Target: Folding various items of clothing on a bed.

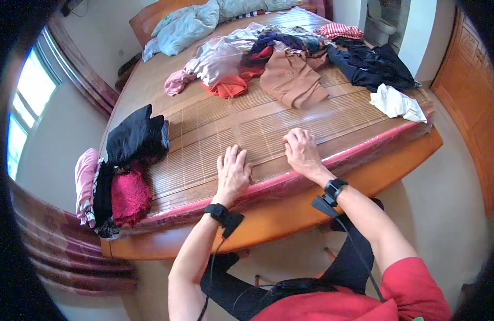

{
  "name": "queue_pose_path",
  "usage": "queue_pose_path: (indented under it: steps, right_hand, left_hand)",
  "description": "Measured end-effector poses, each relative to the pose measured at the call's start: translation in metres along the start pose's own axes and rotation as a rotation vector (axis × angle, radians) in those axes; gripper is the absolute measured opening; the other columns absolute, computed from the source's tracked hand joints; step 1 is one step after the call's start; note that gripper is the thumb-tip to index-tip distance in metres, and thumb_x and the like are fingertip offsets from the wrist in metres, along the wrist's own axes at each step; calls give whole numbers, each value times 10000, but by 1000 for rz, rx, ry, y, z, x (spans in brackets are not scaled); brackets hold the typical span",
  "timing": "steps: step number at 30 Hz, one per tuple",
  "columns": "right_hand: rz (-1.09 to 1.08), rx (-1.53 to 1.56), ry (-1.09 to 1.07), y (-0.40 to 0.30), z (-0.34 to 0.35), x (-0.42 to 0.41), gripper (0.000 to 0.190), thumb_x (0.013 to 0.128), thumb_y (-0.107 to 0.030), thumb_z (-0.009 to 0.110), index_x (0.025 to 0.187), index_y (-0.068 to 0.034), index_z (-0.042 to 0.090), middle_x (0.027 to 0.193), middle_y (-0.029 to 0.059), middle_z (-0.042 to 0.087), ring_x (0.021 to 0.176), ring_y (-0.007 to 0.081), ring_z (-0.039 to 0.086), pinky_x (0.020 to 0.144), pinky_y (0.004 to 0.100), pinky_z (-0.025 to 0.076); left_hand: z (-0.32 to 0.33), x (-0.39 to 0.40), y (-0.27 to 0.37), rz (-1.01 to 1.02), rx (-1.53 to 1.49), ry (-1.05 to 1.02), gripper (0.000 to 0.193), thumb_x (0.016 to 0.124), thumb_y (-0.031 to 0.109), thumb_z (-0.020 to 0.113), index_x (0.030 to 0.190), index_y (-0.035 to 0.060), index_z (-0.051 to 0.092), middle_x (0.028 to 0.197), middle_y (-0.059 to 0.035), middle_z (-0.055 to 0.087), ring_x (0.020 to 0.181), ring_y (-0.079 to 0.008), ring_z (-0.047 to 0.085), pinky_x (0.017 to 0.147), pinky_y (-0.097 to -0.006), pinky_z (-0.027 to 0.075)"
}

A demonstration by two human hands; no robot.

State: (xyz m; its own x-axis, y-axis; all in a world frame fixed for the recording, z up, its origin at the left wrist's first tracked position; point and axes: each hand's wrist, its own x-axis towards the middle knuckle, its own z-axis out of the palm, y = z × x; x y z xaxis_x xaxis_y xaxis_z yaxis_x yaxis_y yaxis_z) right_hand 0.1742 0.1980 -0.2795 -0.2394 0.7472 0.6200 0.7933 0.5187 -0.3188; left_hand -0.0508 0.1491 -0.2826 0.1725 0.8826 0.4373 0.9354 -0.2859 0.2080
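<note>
My left hand [233, 172] rests palm down near the front edge of a slatted bamboo mat [206, 132], its fingers apart and nothing in it. To its right, my right hand [303, 152] touches the same mat with loosely bent fingers. No cloth shows in that hand, though its palm is hidden. Beyond the hands lies a brown garment [293, 80], spread and creased. Beside it are an orange-red garment [226, 86] and a pale pinkish-white one [216, 60]. Left of my left hand, a folded black garment [134, 134] tops a stack, with a fuzzy crimson garment [130, 194] nearer me.
A pink garment [86, 176] sits at the bed's left corner. Black clothing [371, 66] and a white cloth [397, 102] lie on the right side. A pale blue quilt [190, 28] is bunched near the headboard. The wooden bed frame [279, 224] borders my legs.
</note>
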Motion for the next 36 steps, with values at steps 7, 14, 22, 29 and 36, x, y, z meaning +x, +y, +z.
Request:
queue_pose_path:
  steps: [7, 14, 22, 29, 36]
  right_hand:
    - [9, 18, -43, 7, -2, 1, 174, 763, -163, 577, 913, -83, 534, 982, 102, 508, 941, 297, 483, 810, 437, 383]
    - [-11, -53, -5, 59, 23, 59, 294, 717, -119, 550, 1004, -61, 524, 1109, 161, 462, 1037, 342, 448, 817, 475, 386]
    - [14, -144, -147, 117, 40, 93, 174, 754, -142, 537, 916, -80, 557, 1013, 132, 551, 968, 329, 522, 773, 463, 438]
    - [-154, -86, -226, 49, 35, 80, 134, 765, -189, 545, 735, -78, 613, 779, 136, 607, 754, 319, 588, 689, 403, 488]
    - [-50, 368, -320, -69, 18, 8, 151, 755, -168, 562, 788, -20, 565, 804, 204, 604, 794, 361, 591, 712, 452, 476]
  left_hand:
    - [0, -14, 21, -147, 76, 89, 286, 845, 211, 542, 1109, 104, 534, 1227, -105, 478, 1173, -264, 418, 985, -459, 280]
    - [0, -10, 21, -161, 96, 151, 253, 843, 206, 540, 1071, 96, 555, 1202, -105, 502, 1166, -251, 431, 985, -440, 275]
    - [-1, -10, 24, -160, 54, 173, 250, 803, 170, 564, 1037, 83, 566, 1182, -110, 513, 1133, -280, 455, 972, -439, 295]
    - [-6, -13, 17, -169, 36, 153, 320, 781, 181, 583, 1082, 79, 539, 1188, -117, 505, 1155, -268, 440, 981, -447, 279]
    - [-19, -14, 33, -26, -125, 217, 628, 718, 151, 614, 1298, 92, 382, 1345, -150, 387, 1203, -307, 414, 950, -422, 338]
